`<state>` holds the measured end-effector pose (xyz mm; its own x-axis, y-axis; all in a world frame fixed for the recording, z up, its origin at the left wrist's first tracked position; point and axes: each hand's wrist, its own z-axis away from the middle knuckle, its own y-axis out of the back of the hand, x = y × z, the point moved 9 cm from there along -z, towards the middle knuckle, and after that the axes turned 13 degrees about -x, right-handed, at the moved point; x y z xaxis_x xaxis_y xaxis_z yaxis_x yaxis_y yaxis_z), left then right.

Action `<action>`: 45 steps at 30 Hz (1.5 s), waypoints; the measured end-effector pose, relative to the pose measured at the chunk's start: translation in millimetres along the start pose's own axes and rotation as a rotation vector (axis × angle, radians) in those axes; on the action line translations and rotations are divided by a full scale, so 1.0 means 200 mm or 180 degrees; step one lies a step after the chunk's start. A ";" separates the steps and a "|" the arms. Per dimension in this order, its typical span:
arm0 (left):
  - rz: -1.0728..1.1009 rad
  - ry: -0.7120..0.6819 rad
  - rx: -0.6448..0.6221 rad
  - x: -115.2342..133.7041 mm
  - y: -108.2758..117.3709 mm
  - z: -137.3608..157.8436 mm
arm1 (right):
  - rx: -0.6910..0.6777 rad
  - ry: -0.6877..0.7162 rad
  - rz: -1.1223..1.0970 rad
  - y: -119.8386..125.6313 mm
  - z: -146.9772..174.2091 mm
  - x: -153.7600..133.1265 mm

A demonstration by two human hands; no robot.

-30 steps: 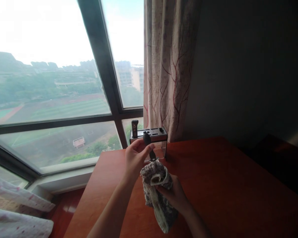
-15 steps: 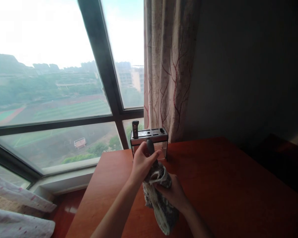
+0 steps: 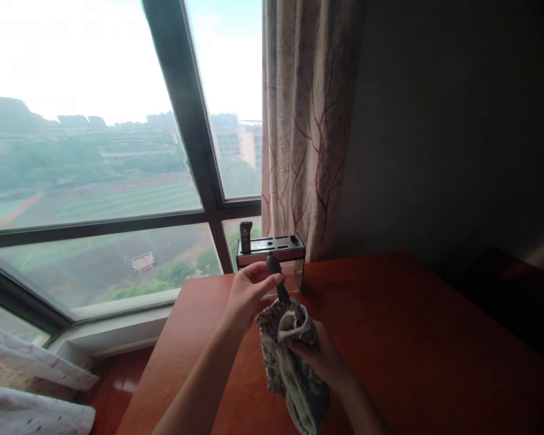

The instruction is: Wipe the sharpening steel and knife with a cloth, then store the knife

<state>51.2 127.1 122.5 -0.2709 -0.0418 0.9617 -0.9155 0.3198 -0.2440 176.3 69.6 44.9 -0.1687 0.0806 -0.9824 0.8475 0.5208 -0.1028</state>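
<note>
A large window [image 3: 118, 151] with a dark frame is seen at the left, a hazy sports field and buildings lying beyond the glass. A pale curtain [image 3: 306, 121] printed with red branches is hung just beside it, against a dark wall. A red-brown wooden worktop [image 3: 412, 338] is spread across the lower right. At its far edge, near the curtain, a metal-topped knife block [image 3: 272, 254] is set, with one dark handle [image 3: 245, 235] standing upright in a left-hand slot. In front of the block, over the worktop, a speckled grey cloth [image 3: 290, 356] is clutched in the closed right hand [image 3: 321, 356], its loose end hanging down. A dark-handled utensil [image 3: 275, 275] is pinched at the handle by the fingers of the left hand [image 3: 247, 293]; its lower end is buried in the cloth's folds, and what kind of blade it carries cannot be told.
</note>
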 end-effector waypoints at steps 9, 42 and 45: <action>0.0095 -0.0086 0.0409 -0.02 0.07 -0.02 | 0.0039 -0.0131 0.0086 -0.03 0.07 0.10; -0.0694 -0.0086 -0.0253 -0.07 -0.10 -0.03 | 0.0130 -0.0211 -0.0450 -0.01 0.01 0.11; 0.0013 0.0138 -0.0758 -0.09 -0.16 0.00 | 0.0145 -0.0246 -0.0786 -0.01 0.01 0.10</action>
<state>84.8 117.4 113.5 -0.2567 -0.0009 0.9665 -0.8171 0.5343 -0.2165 171.8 67.6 24.3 -0.3359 -0.1102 -0.9354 0.8075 0.4776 -0.3463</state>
